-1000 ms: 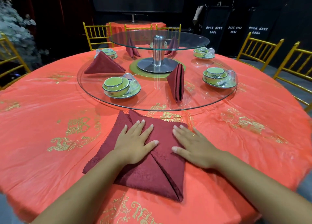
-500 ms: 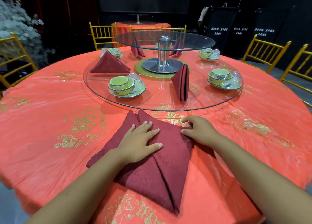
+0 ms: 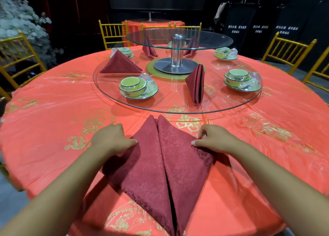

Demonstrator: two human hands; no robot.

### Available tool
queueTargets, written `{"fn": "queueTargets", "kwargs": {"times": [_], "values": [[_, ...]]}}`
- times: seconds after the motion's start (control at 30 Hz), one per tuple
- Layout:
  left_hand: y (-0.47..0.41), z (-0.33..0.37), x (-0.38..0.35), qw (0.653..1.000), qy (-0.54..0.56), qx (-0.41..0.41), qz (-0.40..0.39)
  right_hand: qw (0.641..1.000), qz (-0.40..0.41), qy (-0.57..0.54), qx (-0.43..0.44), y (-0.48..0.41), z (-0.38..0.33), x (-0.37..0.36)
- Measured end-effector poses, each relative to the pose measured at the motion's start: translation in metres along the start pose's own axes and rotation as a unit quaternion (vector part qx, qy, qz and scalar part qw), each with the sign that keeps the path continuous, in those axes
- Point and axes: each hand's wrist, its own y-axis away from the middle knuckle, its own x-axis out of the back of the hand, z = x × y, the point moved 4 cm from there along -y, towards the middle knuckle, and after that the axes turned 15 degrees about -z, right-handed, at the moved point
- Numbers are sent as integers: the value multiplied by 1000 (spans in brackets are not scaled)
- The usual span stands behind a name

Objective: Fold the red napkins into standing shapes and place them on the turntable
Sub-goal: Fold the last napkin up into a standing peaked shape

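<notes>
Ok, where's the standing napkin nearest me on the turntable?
Head view: the standing napkin is on the turntable, right of centre, near its front rim, between the near green cup and the right-hand cup.

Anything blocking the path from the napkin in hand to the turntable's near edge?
Nothing on the cloth between napkin and turntable rim. Left hand and right hand pinch its side corners. On the glass, a standing napkin sits just past the rim ahead, a cup set to its left; the gap between looks free.

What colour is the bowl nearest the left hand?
The bowl is light green with a dark rim; clearest in head view.
</notes>
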Motion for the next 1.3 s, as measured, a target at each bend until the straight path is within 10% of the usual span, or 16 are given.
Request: {"fn": "queueTargets", "kwargs": {"times": [0.43,0.7,0.97,1.17,1.3], "values": [[5,-5,1,996,15,-25,-84,991,-127,35,4,-3,-29,2],[2,-4,-2,983,156,-36,-85,969,-195,-155,0,-1,-30,-7],[8,2,-4,933,295,-94,-184,980,-164,-113,15,2,-38,-6],[18,28,63,931,296,-206,55,984,134,-32,110,15,-66,50],[47,40,119,812,385,-319,300,883,384,-129,236,47,-82,92]]}}
